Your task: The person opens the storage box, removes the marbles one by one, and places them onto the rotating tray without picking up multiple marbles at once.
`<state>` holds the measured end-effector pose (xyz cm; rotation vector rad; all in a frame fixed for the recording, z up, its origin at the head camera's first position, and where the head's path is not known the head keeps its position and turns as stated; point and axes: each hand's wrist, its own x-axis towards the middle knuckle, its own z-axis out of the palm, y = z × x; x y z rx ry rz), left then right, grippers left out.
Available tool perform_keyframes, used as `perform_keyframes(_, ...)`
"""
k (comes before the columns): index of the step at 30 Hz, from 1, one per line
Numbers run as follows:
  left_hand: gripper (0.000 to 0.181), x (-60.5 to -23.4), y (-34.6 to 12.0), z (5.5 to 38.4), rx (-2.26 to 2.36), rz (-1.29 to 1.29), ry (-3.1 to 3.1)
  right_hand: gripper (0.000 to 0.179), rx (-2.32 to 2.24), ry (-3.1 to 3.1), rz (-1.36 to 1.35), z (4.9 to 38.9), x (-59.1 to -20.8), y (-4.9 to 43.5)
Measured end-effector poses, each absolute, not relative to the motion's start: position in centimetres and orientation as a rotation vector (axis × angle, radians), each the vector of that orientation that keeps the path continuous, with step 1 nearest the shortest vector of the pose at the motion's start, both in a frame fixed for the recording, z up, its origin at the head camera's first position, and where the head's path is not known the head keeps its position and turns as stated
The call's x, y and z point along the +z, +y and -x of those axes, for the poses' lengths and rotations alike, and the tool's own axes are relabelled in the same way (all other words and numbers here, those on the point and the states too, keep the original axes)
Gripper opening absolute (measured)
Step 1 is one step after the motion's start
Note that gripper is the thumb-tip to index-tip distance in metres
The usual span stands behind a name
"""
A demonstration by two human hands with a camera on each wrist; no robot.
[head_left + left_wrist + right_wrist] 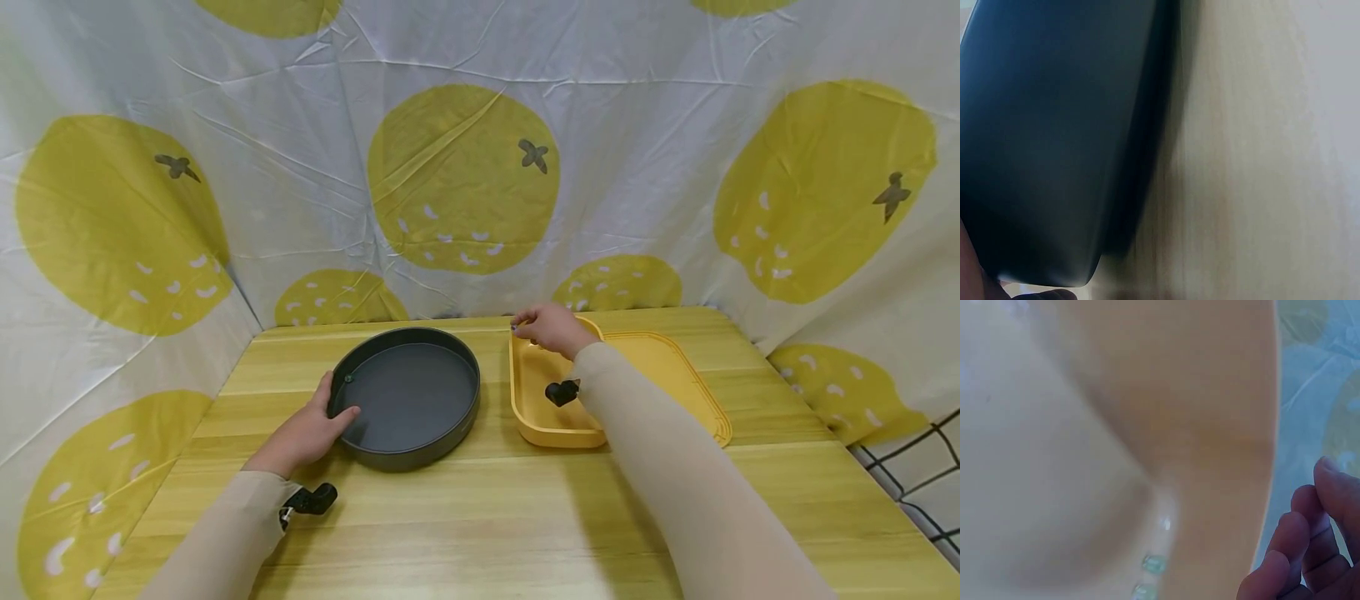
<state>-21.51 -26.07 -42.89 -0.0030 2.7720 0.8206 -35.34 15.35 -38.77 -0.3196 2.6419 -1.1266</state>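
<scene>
A round dark grey pan sits on the table. My left hand holds its left edge, thumb over the rim and fingers along the outer wall. The pan's side fills much of the left wrist view. A small round greenish bit lies inside the pan near that hand. Over the far left corner of a yellow box is my right hand, its fingertips pinching a tiny dark bead-like piece. In the right wrist view its fingers are curled and the piece is hidden. Green clear beads lie along the box's inner edge.
A flat yellow lid lies on the wooden table, right of the box and partly behind my right arm. A lemon-print cloth hangs behind the table. Black wire grid shows at the far right.
</scene>
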Motion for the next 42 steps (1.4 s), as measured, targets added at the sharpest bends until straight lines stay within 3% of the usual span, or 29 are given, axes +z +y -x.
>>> perform_keyframes(42, 0.101, -43.0, -26.1, 21.5, 0.803, 0.007, 2.772, 0.027, -1.09, 2.586, 0.636, 31.7, -36.3, 5.1)
